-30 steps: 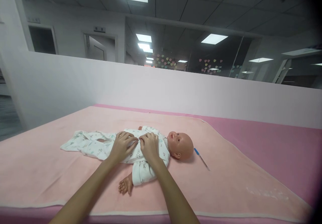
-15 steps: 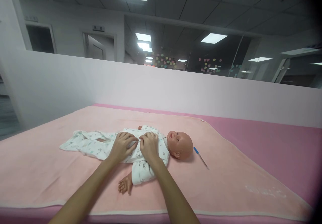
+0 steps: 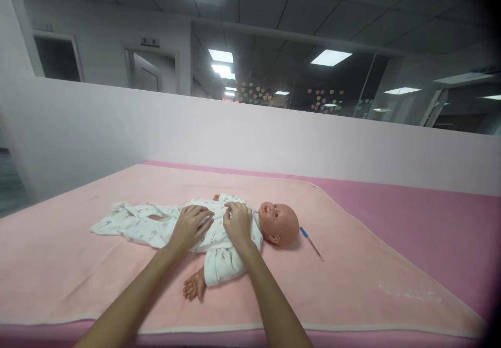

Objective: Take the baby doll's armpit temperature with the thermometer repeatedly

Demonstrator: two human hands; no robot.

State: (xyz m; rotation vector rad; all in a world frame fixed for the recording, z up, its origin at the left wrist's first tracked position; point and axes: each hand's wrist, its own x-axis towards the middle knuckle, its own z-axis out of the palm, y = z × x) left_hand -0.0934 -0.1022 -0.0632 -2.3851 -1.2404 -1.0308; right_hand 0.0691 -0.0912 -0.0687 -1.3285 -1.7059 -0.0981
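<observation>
A baby doll [image 3: 278, 225] lies on its back, head to the right, dressed in a white long-sleeved romper [image 3: 217, 238] with a small print. My left hand [image 3: 192, 224] rests on the romper over the doll's belly, fingers lightly bent and thumb apart from them. Higher up, my right hand [image 3: 238, 222] lies on the chest near the collar. Its fingers are curved, with a gap showing between thumb and forefinger and nothing seen in it. The romper's front between my hands is partly covered by them. The doll's near hand [image 3: 194, 285] sticks out of its sleeve.
A thin stick with a blue end [image 3: 312, 243] lies beside the doll's head. Beneath everything is a peach cloth [image 3: 352, 280] over a pink mat [image 3: 434, 217]. Behind the mat rises a low white wall [image 3: 274, 136], with glass panels above it.
My right hand has shifted a little to the right, toward the doll's collar, widening the space between my hands. My left hand stays about where it was.
</observation>
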